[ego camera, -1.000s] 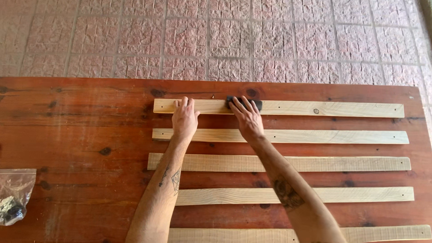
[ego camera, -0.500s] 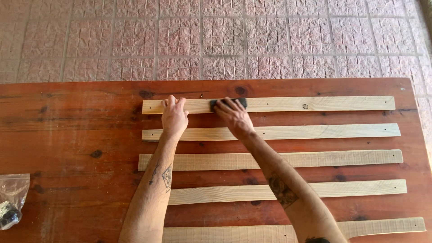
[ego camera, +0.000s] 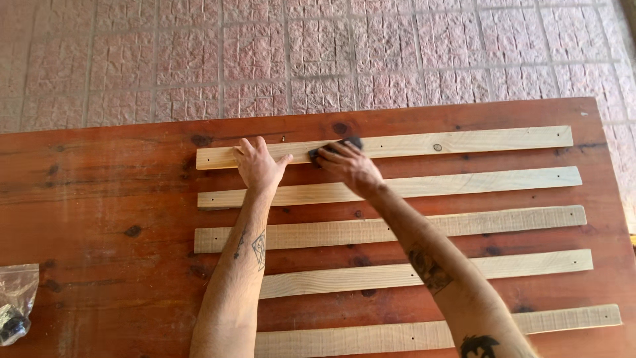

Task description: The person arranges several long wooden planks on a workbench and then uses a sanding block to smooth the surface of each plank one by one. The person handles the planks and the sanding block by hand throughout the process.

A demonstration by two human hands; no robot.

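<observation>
Several pale wooden slats lie side by side across a reddish wooden table [ego camera: 99, 199]. My left hand [ego camera: 258, 166] presses flat, fingers spread, on the left part of the farthest slat [ego camera: 464, 141]. My right hand [ego camera: 348, 166] is closed over a small dark block [ego camera: 350, 142] that rests on the same slat just right of the left hand. Both forearms cross over the nearer slats, such as the second slat [ego camera: 477, 183] and the third slat [ego camera: 503, 220].
A clear plastic bag [ego camera: 14, 301] with dark small parts lies at the table's left edge. Beyond the table's far edge is a pinkish paved floor [ego camera: 318, 53]. Two more slats [ego camera: 530, 262] lie nearer to me.
Both hands stay on the farthest slat. The right hand with the dark block has shifted only slightly along it; the view has moved a little.
</observation>
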